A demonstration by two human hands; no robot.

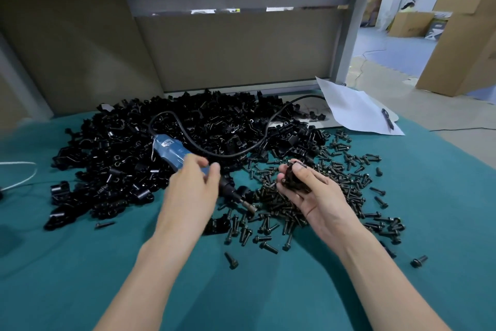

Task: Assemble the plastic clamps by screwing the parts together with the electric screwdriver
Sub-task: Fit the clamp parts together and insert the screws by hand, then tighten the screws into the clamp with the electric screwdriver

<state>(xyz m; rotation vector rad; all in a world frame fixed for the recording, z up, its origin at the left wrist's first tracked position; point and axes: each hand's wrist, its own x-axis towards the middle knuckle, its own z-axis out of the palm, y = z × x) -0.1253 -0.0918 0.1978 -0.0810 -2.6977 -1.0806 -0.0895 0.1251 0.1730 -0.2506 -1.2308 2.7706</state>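
A blue electric screwdriver (170,152) lies on a big heap of black plastic clamp parts (166,148), its black tip (243,200) pointing to the lower right. My left hand (192,191) hovers over its body with the fingers spread and relaxed, thumb and fingers on either side of the tool. My right hand (308,191) holds a black clamp piece (294,179) with curled fingers above a spread of dark screws (308,210).
The green table cover (80,263) carries everything. The screwdriver's black cable (257,140) loops across the heap toward the back right. A white sheet (351,107) with a pen (387,118) lies at the back right. A white cord (18,175) is at the left edge. A grey panel stands behind.
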